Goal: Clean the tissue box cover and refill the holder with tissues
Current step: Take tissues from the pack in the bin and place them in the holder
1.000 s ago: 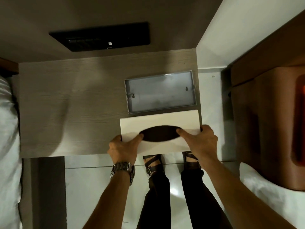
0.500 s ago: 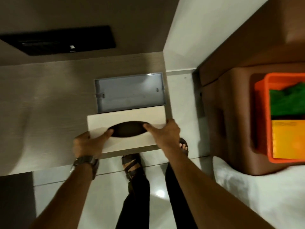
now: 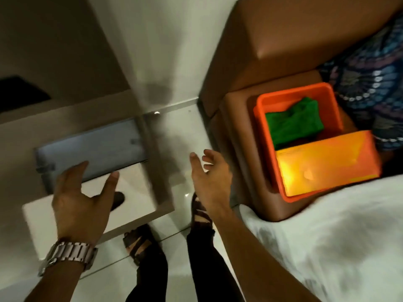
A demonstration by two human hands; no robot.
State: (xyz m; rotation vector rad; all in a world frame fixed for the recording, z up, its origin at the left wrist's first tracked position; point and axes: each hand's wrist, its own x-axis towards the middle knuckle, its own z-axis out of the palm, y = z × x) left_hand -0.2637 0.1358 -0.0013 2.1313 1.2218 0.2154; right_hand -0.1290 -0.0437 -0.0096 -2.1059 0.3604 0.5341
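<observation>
The bed [image 3: 327, 247] is lying beside a stool [image 3: 239, 149] carrying an orange bin [image 3: 292, 99], its green cloth [image 3: 292, 123] probably waiting for wiping. The cover [image 3: 135, 192] is resting on the desk [image 3: 65, 127] against the grey holder [image 3: 98, 144]. Both hands are spreading wide and empty, the left hand [image 3: 80, 199] hovering over the cover, the right hand [image 3: 209, 177] angling toward the bin.

The white tissue box cover [image 3: 133, 192], oval slot upward, lies flat beside the empty grey holder [image 3: 93, 149].

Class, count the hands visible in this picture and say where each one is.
2. The left hand hovers open over the white tissue box cover; the right hand is open above the floor, beside the orange bin.
</observation>
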